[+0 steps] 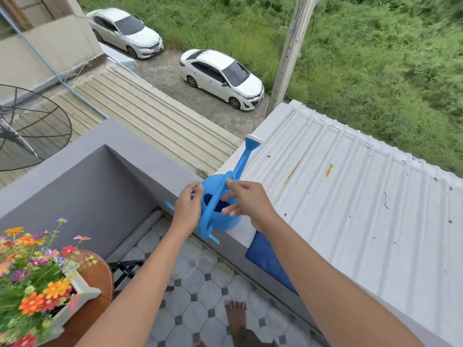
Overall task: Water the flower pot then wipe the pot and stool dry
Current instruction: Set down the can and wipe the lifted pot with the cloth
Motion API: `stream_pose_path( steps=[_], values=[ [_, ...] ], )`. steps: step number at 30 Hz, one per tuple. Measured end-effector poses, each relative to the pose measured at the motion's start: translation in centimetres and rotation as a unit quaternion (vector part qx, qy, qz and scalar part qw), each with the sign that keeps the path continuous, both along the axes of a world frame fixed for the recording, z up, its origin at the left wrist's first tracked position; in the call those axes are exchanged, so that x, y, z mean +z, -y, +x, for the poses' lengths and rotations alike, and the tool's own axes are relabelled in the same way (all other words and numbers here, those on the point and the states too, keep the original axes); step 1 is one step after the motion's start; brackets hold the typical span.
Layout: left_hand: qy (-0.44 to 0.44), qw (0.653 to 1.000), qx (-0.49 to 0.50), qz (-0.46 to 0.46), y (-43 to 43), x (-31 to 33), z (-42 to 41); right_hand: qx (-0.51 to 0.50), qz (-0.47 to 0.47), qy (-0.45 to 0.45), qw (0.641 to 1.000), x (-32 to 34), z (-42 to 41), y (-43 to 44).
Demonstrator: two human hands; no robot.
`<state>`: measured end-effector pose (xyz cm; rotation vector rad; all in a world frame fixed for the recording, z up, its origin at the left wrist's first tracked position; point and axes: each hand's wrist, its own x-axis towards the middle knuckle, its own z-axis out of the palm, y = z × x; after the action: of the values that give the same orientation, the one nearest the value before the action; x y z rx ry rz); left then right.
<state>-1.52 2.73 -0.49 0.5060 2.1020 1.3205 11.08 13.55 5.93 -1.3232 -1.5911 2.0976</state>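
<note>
Blue watering can [220, 211] on ledge [160, 169], both hands' fingertips at its handle.

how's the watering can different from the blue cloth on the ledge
The watering can is light blue, rigid and stands upright on the ledge; the cloth is darker blue, limp and drapes over the ledge's inner side. Both hands, left and right, are at the can; the cloth lies untouched. Both share the ledge.

The watering can [220, 209] looks like smooth, slightly glossy blue plastic; the stool [100, 276] at near left shows polished brown wood; the blue cloth [268, 259] looks soft and matt; the right-hand roof [350, 196] is ribbed, pale, speckled sheet; the floor tiles [200, 296] look matt.
</note>
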Motion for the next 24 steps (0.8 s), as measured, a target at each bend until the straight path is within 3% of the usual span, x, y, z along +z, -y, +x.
stream_pose_path(
  steps=[4,7,10,12,15,17,18,20,22,24],
  values=[
    [-0.200,0.970,0.080,0.116,0.3,3.1,2.6,-0.032,0.045,0.002,0.998,-0.9,3.6,-0.6],
    [-0.325,0.930,0.016,0.172,-0.2,4.2,5.2,-0.055,0.059,0.040,0.996,-2.8,7.1,-0.7],
    [-0.338,0.917,-0.104,0.183,-0.5,3.7,9.4,-0.072,0.085,0.099,0.989,-5.7,11.4,-0.1],
    [-0.292,0.929,-0.187,0.129,-0.7,1.6,13.2,-0.088,0.130,0.146,0.977,-8.3,15.3,0.6],
    [-0.175,0.956,-0.208,-0.108,-0.3,-3.1,15.4,-0.091,0.173,0.176,0.965,-11.0,17.7,1.7],
    [-0.071,0.932,-0.232,-0.269,0.1,-6.0,15.9,-0.085,0.193,0.172,0.962,-11.7,18.1,2.2],
    [-0.002,0.922,-0.240,-0.305,0.3,-7.2,16.2,-0.078,0.208,0.170,0.960,-11.9,18.2,2.4],
    [0.154,0.919,-0.204,-0.301,0.7,-8.4,17.4,-0.058,0.226,0.181,0.956,-12.4,18.8,3.2],
    [0.282,0.930,-0.101,-0.211,0.9,-9.0,17.8,-0.029,0.236,0.196,0.951,-12.8,19.2,4.3],
    [0.316,0.942,-0.020,-0.113,0.9,-9.1,18.0,0.000,0.260,0.209,0.943,-12.8,19.6,5.1]
  ],
)
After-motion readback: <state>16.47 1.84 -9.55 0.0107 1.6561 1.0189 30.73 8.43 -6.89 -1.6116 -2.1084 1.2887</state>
